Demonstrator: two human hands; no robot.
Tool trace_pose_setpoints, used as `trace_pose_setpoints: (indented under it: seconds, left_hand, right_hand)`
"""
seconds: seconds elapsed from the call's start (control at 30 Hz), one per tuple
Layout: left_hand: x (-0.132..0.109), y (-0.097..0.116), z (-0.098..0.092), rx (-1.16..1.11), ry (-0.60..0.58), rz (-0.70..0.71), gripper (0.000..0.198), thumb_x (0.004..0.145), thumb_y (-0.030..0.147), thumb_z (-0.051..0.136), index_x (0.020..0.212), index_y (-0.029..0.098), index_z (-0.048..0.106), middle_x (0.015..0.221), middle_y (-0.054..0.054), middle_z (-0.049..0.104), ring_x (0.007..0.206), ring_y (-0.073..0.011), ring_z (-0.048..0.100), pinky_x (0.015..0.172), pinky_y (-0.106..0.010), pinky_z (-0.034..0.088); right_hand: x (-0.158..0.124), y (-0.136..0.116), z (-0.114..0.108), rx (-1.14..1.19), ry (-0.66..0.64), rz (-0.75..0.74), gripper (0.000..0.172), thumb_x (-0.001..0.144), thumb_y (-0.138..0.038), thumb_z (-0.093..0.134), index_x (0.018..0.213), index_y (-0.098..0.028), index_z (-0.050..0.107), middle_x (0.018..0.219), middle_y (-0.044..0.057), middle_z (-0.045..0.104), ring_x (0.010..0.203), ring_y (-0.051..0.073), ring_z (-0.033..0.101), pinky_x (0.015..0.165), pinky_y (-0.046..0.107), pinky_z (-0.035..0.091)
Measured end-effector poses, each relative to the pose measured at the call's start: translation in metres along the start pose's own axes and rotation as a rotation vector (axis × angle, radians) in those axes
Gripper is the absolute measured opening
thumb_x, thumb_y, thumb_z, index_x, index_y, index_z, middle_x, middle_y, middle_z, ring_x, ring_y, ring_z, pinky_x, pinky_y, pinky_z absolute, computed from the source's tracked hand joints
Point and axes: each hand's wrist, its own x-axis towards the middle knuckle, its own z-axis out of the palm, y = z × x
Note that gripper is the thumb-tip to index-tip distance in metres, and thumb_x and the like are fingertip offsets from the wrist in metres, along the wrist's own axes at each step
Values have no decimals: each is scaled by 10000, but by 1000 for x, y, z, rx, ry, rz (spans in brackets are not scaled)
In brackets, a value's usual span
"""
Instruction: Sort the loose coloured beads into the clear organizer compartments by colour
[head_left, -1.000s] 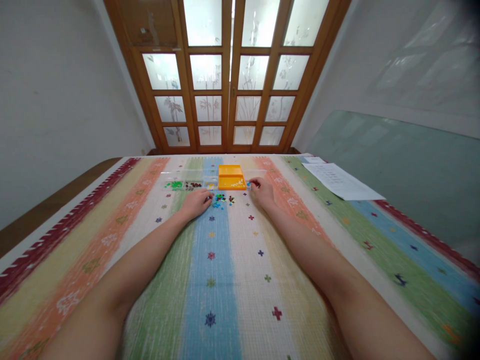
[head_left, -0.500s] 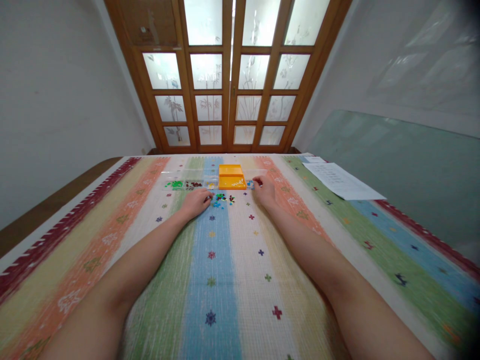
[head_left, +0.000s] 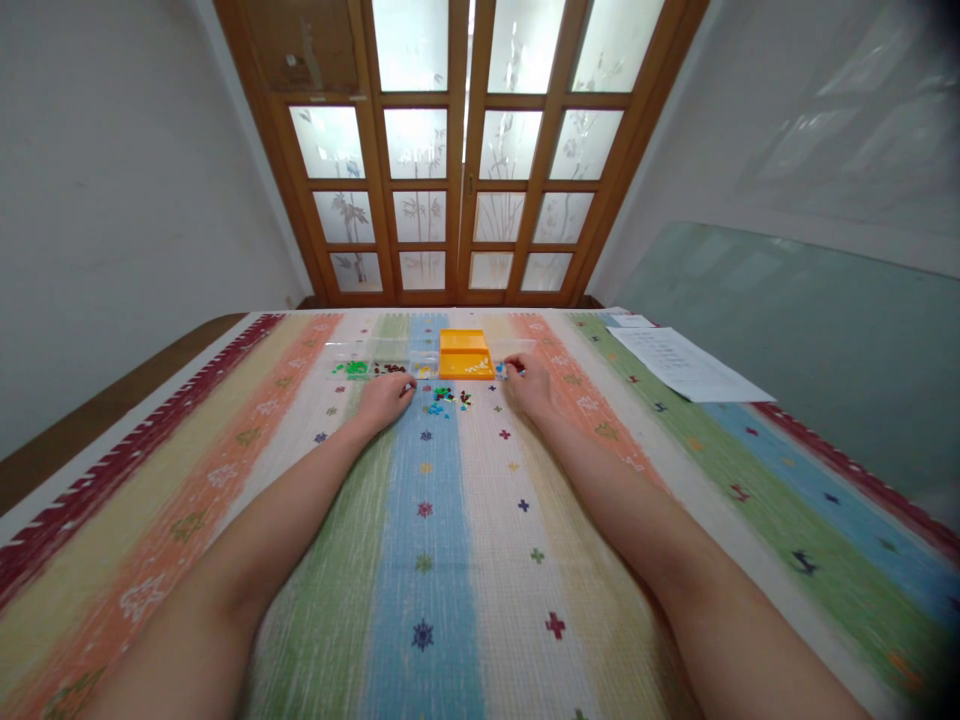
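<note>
A loose pile of small coloured pieces (head_left: 444,397), blue, green, dark red and yellow, lies on the striped cloth between my hands. My left hand (head_left: 385,400) is left of the pile, its fingers pinched together beside a clear box of dark brown pieces (head_left: 390,370); anything in the pinch is too small to make out. My right hand (head_left: 527,382) is at a clear compartment with blue pieces (head_left: 500,370), thumb and fingers closed together; what they hold is hidden. Between the hands stands an open orange box (head_left: 463,342) with white pieces inside.
Green pieces (head_left: 351,369) fill a clear compartment at the far left of the row, and a few yellow pieces (head_left: 424,371) lie in one beside the orange box. Printed paper sheets (head_left: 686,362) rest at the right. Beyond the table are wooden glass-paned doors (head_left: 459,190).
My left hand has drawn slightly left, away from the pile, toward the compartment of dark brown pieces. My right hand has stayed at the blue compartment.
</note>
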Motion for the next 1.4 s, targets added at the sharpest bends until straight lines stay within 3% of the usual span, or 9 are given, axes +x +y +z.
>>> trace_pose_setpoints:
  seconds: [0.4, 0.6, 0.73, 0.87, 1.07, 1.27, 1.4]
  left_hand:
    - [4, -52, -23, -49, 208, -441, 331, 947, 365, 527, 1161, 242, 747, 904, -54, 750, 837, -225, 662, 706, -288, 419]
    - [-1, -86, -26, -59, 330, -691, 308, 914, 366, 548, 1111, 229, 741, 964, -77, 743, 878, -247, 654, 702, -299, 415]
    - [-3, -92, -26, -74, 322, -764, 278, 904, 347, 560, 1077, 210, 729, 1004, -91, 743, 906, -255, 656, 710, -303, 418]
    - [-1, -79, -24, -69, 306, -677, 265, 923, 355, 542, 1071, 229, 723, 960, -62, 739, 861, -229, 653, 686, -288, 400]
    - [4, -41, -18, -23, 179, -415, 260, 941, 359, 548, 1070, 237, 738, 878, -54, 738, 834, -229, 661, 699, -289, 409]
    - [1, -5, -10, -43, 49, -101, 269, 961, 332, 541, 1089, 232, 756, 897, -59, 749, 826, -228, 670, 757, -308, 460]
    - [-1, 7, -4, -78, -72, 96, 298, 979, 326, 550, 1170, 248, 764, 1032, -64, 777, 958, -232, 699, 880, -318, 496]
  right_hand:
    - [0, -7, -3, 37, 36, -36, 233, 879, -280, 520, 934, -187, 726, 925, 98, 744, 856, 246, 644, 816, 374, 483]
    - [-1, -11, -5, 30, 27, -33, 231, 884, -285, 519, 931, -191, 725, 929, 96, 748, 861, 243, 642, 816, 369, 481]
    - [-3, -12, -4, 40, 4, -47, 233, 884, -282, 523, 932, -194, 733, 912, 85, 749, 844, 238, 646, 801, 362, 478]
    - [-5, -12, -2, 35, -13, -68, 240, 890, -289, 529, 961, -200, 741, 902, 76, 755, 816, 233, 646, 782, 355, 478]
    - [-9, -13, 2, 1, -52, -92, 258, 908, -294, 524, 1021, -220, 745, 925, 59, 761, 811, 228, 648, 773, 345, 485]
    - [-14, -17, 4, -8, -91, -145, 236, 912, -269, 528, 1016, -225, 735, 936, 62, 756, 831, 227, 652, 799, 344, 480]
    - [-18, -22, 5, -14, -153, -205, 220, 912, -242, 530, 1006, -226, 729, 947, 62, 753, 844, 228, 652, 815, 343, 477]
